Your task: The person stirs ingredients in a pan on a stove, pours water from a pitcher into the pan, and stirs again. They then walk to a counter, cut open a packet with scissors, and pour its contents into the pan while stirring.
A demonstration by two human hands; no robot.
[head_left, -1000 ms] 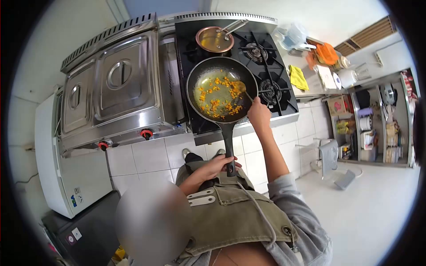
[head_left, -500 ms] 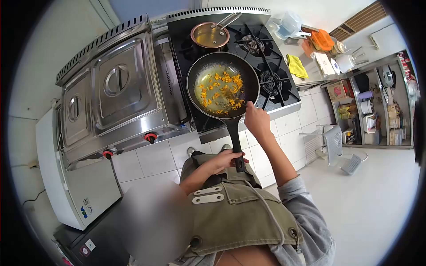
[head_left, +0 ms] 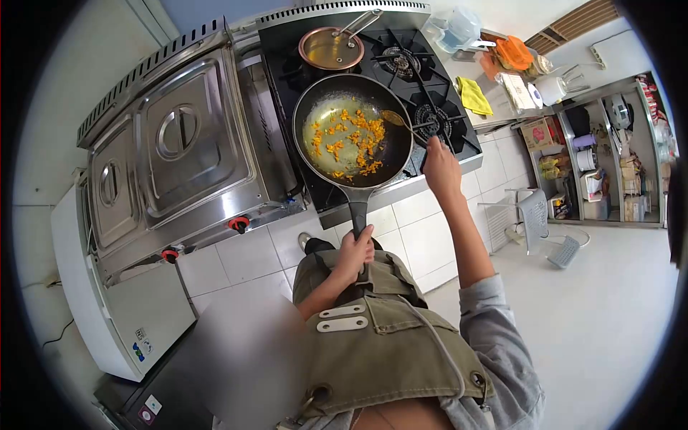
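A dark frying pan [head_left: 390, 159] sits over the front left burner, with small orange-yellow bits [head_left: 365, 136] of food in clear, bubbly liquid. My left hand [head_left: 355, 254] is closed around the pan's black handle [head_left: 357, 215]. In my right hand [head_left: 442, 168], to the right of the pan, is the thin handle of a spoon [head_left: 393, 117]. Its bowl shows at the pan's upper right inner wall, above the food. Behind the pan stands a copper-coloured saucepan [head_left: 331, 49] under a glass lid with a metal handle.
The black gas stove [head_left: 459, 136] has bare burners on its right side. A steel unit with lidded wells [head_left: 179, 129] adjoins it on the left. A yellow cloth [head_left: 473, 96] lies on the right counter, near a clear jug [head_left: 459, 30]. Shelves [head_left: 609, 161] and a grey chair [head_left: 534, 218] stand farther right.
My right hand has moved up and right, bringing the spoon to the pan's right side. My left hand has moved up the handle and wrapped around it. The bits have shifted slightly.
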